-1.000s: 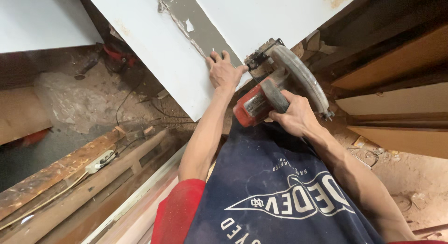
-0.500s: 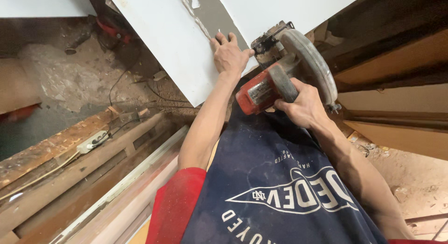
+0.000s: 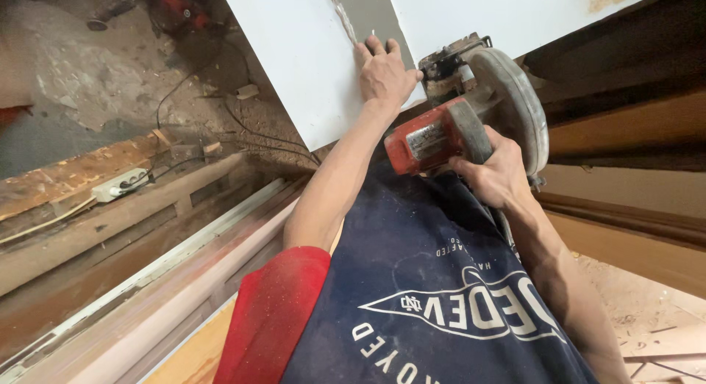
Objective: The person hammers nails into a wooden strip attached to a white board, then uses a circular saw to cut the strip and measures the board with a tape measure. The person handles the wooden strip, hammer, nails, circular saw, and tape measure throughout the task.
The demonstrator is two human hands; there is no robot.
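Note:
My left hand [image 3: 384,74] lies flat, fingers spread, on the near edge of a white board [image 3: 309,68], beside a grey strip on its face. My right hand [image 3: 494,175] grips the handle of a red circular saw [image 3: 441,138]. Its grey blade guard [image 3: 515,108] sits at the board's edge, just right of my left hand. The blade itself is hidden by the guard. My dark blue shirt with a red sleeve fills the lower middle of the view.
A white power strip [image 3: 121,184] with cables lies on wooden planks [image 3: 103,222] at the left. Sawdust and scraps cover the floor [image 3: 103,75] beyond. Long wooden boards [image 3: 632,134] are stacked at the right. A red tool [image 3: 180,5] lies at the top left.
The saw and my right hand have shifted slightly toward the board's edge. My left hand stays pressed on the board. The view has moved closer.

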